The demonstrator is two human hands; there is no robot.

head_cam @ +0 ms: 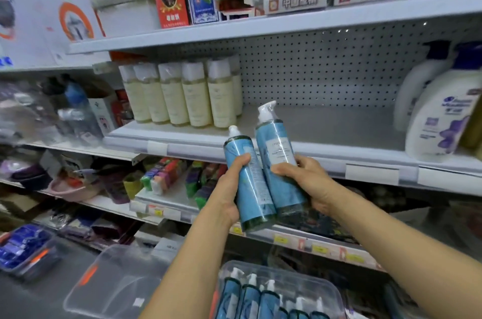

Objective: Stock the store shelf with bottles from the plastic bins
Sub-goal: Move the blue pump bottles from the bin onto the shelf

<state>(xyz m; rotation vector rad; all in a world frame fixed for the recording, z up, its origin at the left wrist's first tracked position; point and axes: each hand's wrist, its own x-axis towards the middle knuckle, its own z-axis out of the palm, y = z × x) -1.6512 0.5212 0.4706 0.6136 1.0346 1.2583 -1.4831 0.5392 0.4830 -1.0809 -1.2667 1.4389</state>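
Note:
My left hand (230, 185) grips a blue pump bottle (247, 183) around its middle. My right hand (305, 178) grips a second blue pump bottle (280, 152) beside it, a little higher. Both bottles are tilted and held just in front of the grey middle shelf (326, 126), whose centre is bare. A clear plastic bin (320, 284) at the bottom holds several more blue pump bottles (250, 298). Several cream bottles (182, 94) stand in a row at the shelf's left end.
Large white shampoo bottles (440, 112) stand at the shelf's right end. A clear bin lid (114, 284) lies on the floor at the left, with a bin of dark blue packets (23, 248) farther left. Boxed goods fill the top shelf (260, 26); sponges and small items fill the lower shelves.

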